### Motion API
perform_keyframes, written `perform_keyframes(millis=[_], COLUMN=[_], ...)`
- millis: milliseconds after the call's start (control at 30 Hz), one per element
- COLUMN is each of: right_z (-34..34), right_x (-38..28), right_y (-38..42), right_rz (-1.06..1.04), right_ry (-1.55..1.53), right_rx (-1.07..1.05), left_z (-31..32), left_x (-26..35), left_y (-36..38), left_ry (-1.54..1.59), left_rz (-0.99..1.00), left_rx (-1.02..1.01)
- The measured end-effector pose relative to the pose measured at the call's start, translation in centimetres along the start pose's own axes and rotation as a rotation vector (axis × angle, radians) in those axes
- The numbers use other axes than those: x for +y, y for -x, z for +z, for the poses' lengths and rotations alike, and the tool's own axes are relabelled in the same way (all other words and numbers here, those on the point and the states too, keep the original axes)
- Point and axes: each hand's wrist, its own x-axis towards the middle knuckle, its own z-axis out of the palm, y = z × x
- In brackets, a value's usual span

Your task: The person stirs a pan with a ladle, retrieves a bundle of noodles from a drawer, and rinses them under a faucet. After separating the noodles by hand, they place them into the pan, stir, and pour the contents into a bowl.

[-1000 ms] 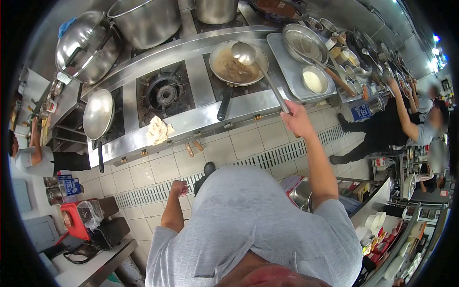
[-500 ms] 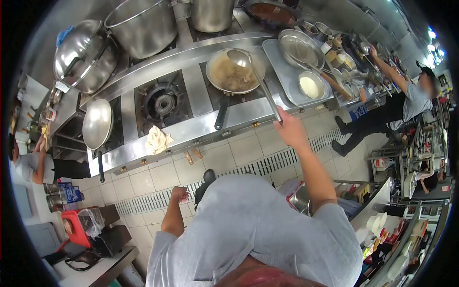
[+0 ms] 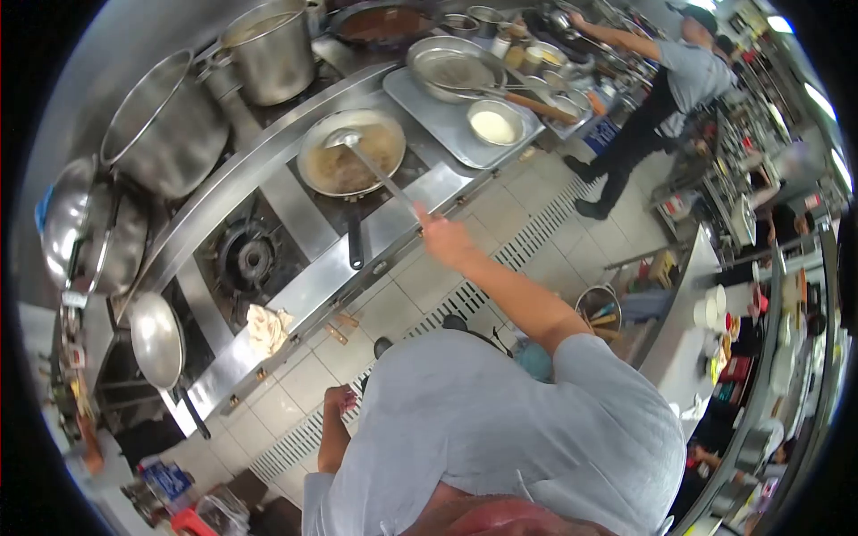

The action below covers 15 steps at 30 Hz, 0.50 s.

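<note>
On the big stove (image 3: 295, 210) sits a wide pan (image 3: 378, 123) of runny brown food (image 3: 350, 170). It looks heavy and sloshy; its black handle (image 3: 356, 243) is the place to grab. The long metal ladle (image 3: 380, 175), bowl in the pan, looks stiff, maybe slippery if wet. The right hand (image 3: 447, 241) has its fingers closed around the ladle's handle. The left hand (image 3: 340, 398) hangs low, fingers a bit curled, nothing seen in it.

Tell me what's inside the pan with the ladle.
The pan holds brownish liquid with darker pieces. The ladle covers part of it, and the liquid hides the pan's bottom.
</note>
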Motion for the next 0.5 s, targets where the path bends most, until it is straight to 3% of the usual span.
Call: perform_keyframes(millis=[267, 333, 367, 500], right_z=[-0.6, -1.0, -1.6, -0.8], right_x=[-1.3, -0.8, -0.9, 1.8], right_y=[3.8, 6.3, 7.9, 15.8], right_rz=[0.157, 0.197, 0.228, 0.349], right_ry=[-0.088, -0.142, -0.17, -0.354], right_rx=[0.066, 0.094, 0.096, 0.177], left_z=[-2.7, -3.3, -4.1, -3.3], left_x=[1.9, 3.0, 3.8, 7.0], left_y=[-3.0, -4.3, -5.4, -5.5], left_ry=[-0.134, -0.178, -0.127, -0.285], left_rz=[-0.133, -0.126, -0.156, -0.119], left_rx=[-0.073, -0.072, -0.174, -0.108])
